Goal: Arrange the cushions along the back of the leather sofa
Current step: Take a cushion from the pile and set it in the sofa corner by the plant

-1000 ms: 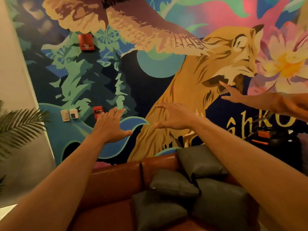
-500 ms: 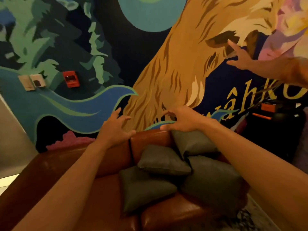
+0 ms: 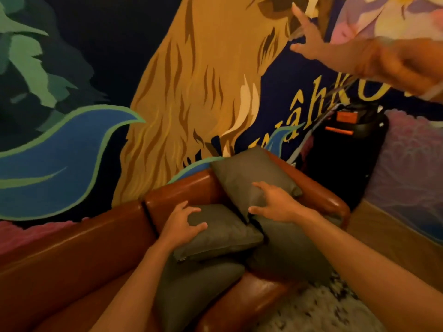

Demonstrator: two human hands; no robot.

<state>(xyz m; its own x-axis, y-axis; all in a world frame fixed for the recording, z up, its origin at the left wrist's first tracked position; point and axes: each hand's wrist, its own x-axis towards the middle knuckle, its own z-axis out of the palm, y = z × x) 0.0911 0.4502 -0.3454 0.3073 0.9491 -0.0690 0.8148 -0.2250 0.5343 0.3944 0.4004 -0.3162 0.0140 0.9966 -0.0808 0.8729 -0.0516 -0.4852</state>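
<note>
Several dark grey cushions are heaped at the right end of a brown leather sofa (image 3: 72, 248). One upright cushion (image 3: 242, 173) leans in the back corner. A middle cushion (image 3: 223, 233) lies flat on top of a lower front cushion (image 3: 196, 291), and a large cushion (image 3: 287, 248) sits at the right. My left hand (image 3: 179, 224) rests with spread fingers on the middle cushion's left end. My right hand (image 3: 275, 202) is spread over the lower edge of the upright cushion. Neither hand has closed around a cushion.
Another person's hand and arm (image 3: 335, 46) reach in from the upper right, in front of the painted mural wall (image 3: 191, 80). A black unit with orange labels (image 3: 345, 149) stands just right of the sofa arm. A speckled rug (image 3: 318, 312) lies below.
The view has tilted down toward the sofa. Both my hands have dropped from in front of the wall onto the cushions.
</note>
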